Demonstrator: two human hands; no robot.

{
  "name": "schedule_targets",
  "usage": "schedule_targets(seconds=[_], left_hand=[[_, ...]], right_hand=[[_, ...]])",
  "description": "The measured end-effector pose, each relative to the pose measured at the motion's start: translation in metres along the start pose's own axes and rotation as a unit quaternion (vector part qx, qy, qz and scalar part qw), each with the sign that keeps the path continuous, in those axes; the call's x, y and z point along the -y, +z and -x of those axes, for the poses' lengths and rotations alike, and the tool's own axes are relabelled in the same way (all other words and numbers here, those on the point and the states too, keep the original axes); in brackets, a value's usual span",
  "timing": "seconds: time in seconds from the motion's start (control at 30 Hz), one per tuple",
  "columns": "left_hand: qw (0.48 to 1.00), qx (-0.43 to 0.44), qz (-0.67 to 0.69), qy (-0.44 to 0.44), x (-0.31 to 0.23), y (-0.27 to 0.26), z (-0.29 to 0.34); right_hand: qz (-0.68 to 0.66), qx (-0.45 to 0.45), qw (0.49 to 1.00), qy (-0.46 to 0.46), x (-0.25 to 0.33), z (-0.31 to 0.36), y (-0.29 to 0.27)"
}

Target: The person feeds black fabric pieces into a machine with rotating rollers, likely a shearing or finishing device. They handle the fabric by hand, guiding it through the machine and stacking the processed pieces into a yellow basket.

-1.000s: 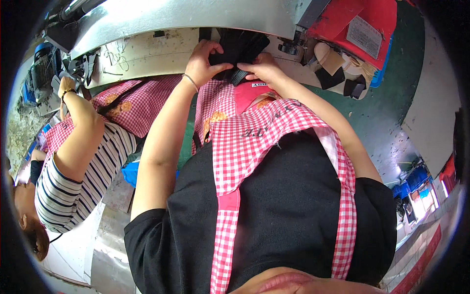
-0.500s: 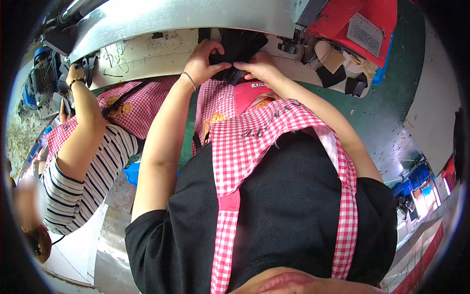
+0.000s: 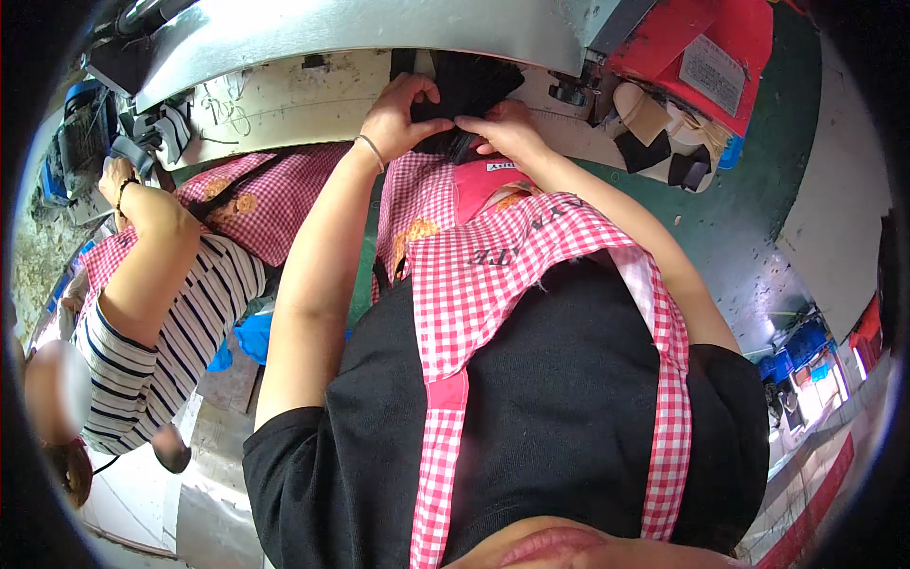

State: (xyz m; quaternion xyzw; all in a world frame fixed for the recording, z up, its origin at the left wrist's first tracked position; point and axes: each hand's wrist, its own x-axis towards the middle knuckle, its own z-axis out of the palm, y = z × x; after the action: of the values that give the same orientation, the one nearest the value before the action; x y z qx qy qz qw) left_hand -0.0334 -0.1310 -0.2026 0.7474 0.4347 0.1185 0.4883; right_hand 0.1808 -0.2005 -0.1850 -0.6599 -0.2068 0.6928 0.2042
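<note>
At the cream worktop's edge, a piece of black material (image 3: 474,87), its exact kind unclear, lies partly under the grey metal machine body. My left hand (image 3: 402,116) grips its left side, with the thumb pointing right and the fingers bent. My right hand (image 3: 505,129) pinches the near right side, its thumb tip almost meeting the left thumb. Some of the fingertips are hidden in the dark folds. The near edge of the material hangs over my red-checked apron (image 3: 493,275).
The metal machine body (image 3: 379,33) arches over the cream worktop (image 3: 294,104). A red box (image 3: 697,66) stands at the right, near black and tan scraps (image 3: 646,142). On the left, a co-worker's hand (image 3: 118,180) is beside grey-black pieces (image 3: 171,133).
Both my hands stay close together on the black material, with only a slight shift. The co-worker's hand has moved left and nearer, away from the grey-black pieces.
</note>
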Motion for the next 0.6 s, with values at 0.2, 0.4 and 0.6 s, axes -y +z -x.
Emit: schedule_targets(seconds=[0.2, 0.4, 0.6], left_hand=[[1.000, 0.001, 0.006, 0.005, 0.001, -0.001, -0.001], [1.000, 0.010, -0.004, 0.005, 0.004, -0.001, 0.000], [1.000, 0.018, -0.006, 0.007, 0.001, -0.003, -0.001]], right_hand=[[0.020, -0.005, 1.000, 0.013, -0.007, -0.008, -0.001], [0.028, 0.003, 1.000, -0.003, -0.003, -0.004, -0.001], [-0.002, -0.011, 1.000, -0.023, -0.013, -0.007, 0.001]])
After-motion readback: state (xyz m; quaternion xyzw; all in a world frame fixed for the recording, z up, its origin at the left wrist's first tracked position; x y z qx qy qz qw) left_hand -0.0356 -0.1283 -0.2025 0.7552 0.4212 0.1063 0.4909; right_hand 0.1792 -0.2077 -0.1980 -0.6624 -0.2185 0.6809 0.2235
